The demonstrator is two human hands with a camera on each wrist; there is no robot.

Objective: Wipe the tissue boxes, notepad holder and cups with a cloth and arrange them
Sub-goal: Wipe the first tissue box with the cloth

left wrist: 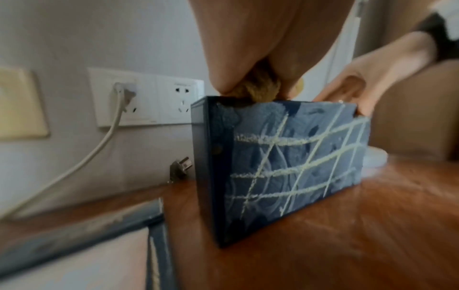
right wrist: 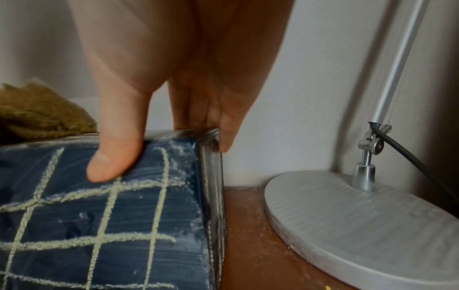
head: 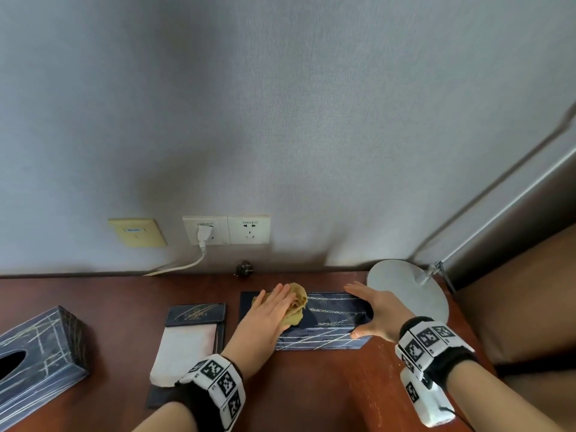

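Observation:
A dark blue tissue box [head: 330,310] with pale scratched lines stands on the wooden table [head: 311,388], near the wall. On its top lies a crumpled yellow-brown cloth [head: 297,302], and my left hand [head: 268,313] presses it down with straight fingers. My right hand [head: 378,311] grips the box's right end, thumb on the front face and fingers over the far edge. The right wrist view shows that thumb on the box [right wrist: 99,215], with the cloth [right wrist: 37,113] behind. A second tissue box [head: 37,353] lies at the far left. The notepad holder [head: 194,335] lies between them. No cups show.
A grey lamp base [head: 405,288] with a metal arm stands right beside the box's right end. Wall sockets [head: 226,229] sit behind, one with a white cable plugged in. A loose dark plug [head: 243,269] lies at the wall. A brown seat lies to the right.

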